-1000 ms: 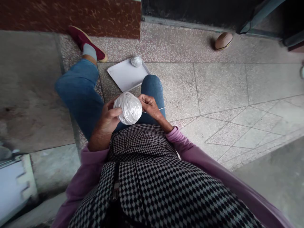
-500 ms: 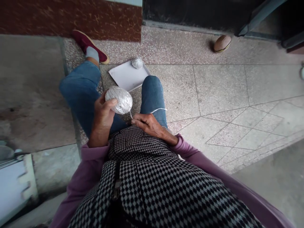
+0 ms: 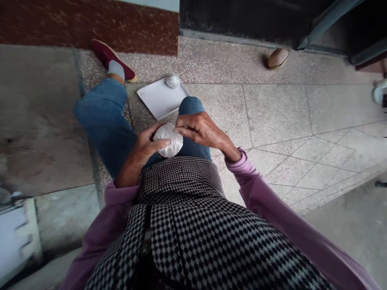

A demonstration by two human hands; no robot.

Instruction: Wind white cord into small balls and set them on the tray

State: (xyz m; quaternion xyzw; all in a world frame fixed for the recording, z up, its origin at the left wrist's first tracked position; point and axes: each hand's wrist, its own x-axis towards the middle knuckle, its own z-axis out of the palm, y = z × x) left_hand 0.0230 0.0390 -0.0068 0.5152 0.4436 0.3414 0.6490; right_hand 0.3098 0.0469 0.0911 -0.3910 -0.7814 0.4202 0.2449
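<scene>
A ball of shiny white string [image 3: 169, 146] sits above my lap between my knees. My left hand [image 3: 144, 148] is wrapped round its left side, thumb across the front and fingers behind. At the ball's upper right edge my right hand [image 3: 199, 128] is closed in a pinch, its fingertips touching the windings. The loose strand it held a moment earlier is hidden now. On the floor beyond my knees lies a shallow white tray [image 3: 159, 98], with a smaller ball of white string [image 3: 173, 82] in its far right corner.
My red shoe [image 3: 113, 60] is on the floor left of the tray. A rounded tan object [image 3: 277, 58] with a dark band lies by the dark doorway. Speckled tiles [image 3: 275, 106] spread to the right. A red-brown wall base [image 3: 136, 30] is ahead.
The ball has moved right and down with my left hand and has turned. My right hand has risen from my lap to the ball's upper edge. The loose string end no longer shows.
</scene>
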